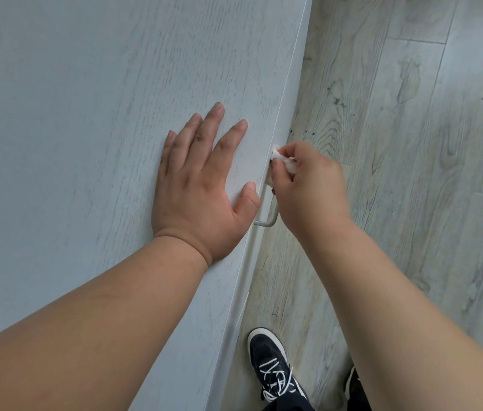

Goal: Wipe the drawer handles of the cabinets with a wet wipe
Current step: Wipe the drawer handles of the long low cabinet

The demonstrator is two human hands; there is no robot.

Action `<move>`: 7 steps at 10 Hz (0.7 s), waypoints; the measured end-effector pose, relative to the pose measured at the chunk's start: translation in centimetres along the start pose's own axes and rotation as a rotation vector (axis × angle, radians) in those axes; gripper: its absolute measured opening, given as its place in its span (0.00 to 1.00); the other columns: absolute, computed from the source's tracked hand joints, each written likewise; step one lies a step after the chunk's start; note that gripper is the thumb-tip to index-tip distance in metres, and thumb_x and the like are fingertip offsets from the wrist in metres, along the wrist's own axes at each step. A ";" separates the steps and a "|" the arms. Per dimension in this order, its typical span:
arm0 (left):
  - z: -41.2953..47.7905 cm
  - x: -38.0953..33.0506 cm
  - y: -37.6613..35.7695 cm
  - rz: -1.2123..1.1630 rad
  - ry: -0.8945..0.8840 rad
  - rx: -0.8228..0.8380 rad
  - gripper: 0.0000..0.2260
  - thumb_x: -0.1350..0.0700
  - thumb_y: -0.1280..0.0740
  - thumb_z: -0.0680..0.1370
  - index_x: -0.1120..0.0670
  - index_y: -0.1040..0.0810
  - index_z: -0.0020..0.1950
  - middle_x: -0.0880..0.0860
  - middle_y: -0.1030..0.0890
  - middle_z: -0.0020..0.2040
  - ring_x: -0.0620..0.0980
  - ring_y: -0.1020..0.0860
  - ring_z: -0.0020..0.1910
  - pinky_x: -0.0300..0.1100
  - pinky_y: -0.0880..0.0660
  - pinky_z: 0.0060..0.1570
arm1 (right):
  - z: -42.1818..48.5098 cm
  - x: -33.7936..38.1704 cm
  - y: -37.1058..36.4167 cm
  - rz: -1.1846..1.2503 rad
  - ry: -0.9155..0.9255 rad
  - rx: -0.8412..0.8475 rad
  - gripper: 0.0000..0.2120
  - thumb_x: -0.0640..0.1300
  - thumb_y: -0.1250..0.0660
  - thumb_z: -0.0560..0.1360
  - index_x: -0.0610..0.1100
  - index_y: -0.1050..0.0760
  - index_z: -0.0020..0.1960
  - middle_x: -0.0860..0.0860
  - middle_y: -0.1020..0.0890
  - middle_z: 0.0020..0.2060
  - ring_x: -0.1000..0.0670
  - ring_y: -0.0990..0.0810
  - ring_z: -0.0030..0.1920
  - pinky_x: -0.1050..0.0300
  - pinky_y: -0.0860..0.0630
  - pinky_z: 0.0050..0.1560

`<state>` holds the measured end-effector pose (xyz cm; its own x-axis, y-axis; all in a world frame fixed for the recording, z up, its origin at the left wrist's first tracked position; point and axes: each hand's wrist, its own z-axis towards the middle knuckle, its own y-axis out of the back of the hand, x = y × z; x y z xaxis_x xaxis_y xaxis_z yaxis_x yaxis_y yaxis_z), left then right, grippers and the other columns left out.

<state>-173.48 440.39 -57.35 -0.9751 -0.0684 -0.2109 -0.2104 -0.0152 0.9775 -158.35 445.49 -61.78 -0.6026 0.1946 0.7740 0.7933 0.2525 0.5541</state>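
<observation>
I look down over a pale grey wood-grain cabinet top (101,114). My left hand (201,185) lies flat on it, fingers spread, holding nothing. Just past the cabinet's front edge, my right hand (308,185) pinches a crumpled white wet wipe (281,161) against a slim white bar handle (267,216) on the cabinet front. The wipe wraps the upper part of the handle; only the lower bend of the handle shows below my fingers. The cabinet front itself is seen edge-on and mostly hidden.
Light grey wood-plank floor (412,143) fills the right side. My dark sneaker with white laces (276,369) stands near the cabinet base; a second shoe (355,390) shows at the bottom edge.
</observation>
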 end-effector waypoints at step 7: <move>0.0 0.0 -0.1 0.011 0.000 -0.005 0.32 0.44 0.39 0.77 0.49 0.35 0.81 0.53 0.39 0.84 0.57 0.41 0.82 0.61 0.44 0.79 | 0.3 -0.5 -0.4 -0.139 0.210 -0.083 0.07 0.42 0.35 0.80 0.43 0.19 0.53 0.50 0.17 0.39 0.44 0.21 0.39 0.50 0.24 0.40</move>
<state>-173.52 440.40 -57.43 -0.9774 -0.0685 -0.2002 -0.1993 -0.0199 0.9797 -158.42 445.58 -62.46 -0.6814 -0.0399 0.7308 0.7140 0.1831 0.6758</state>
